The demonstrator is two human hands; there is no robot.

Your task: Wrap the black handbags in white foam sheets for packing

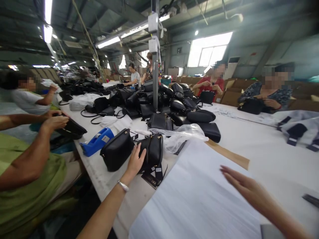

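Note:
My left hand [136, 161] lies with its fingers stretched against the side of a black handbag [155, 149]. Tags [152, 178] hang from that bag onto the table. Just left of it stands another black handbag [117, 151]. Over a large stack of white paper sheets [199, 189] hovers my right hand [243, 184], slightly blurred, fingers extended and holding nothing. Brown paper [230, 154] sticks out from under the stack's far edge. Clear plastic bags [185, 136] lie between the sheets and the heap.
A blue tape dispenser [97, 142] sits by the table's left edge. Behind it rises a heap of black handbags [161, 103] around a metal post [155, 66]. Co-workers handle bags nearby, one in a green shirt [30, 176] close on the left. A dark object [311, 199] lies far right.

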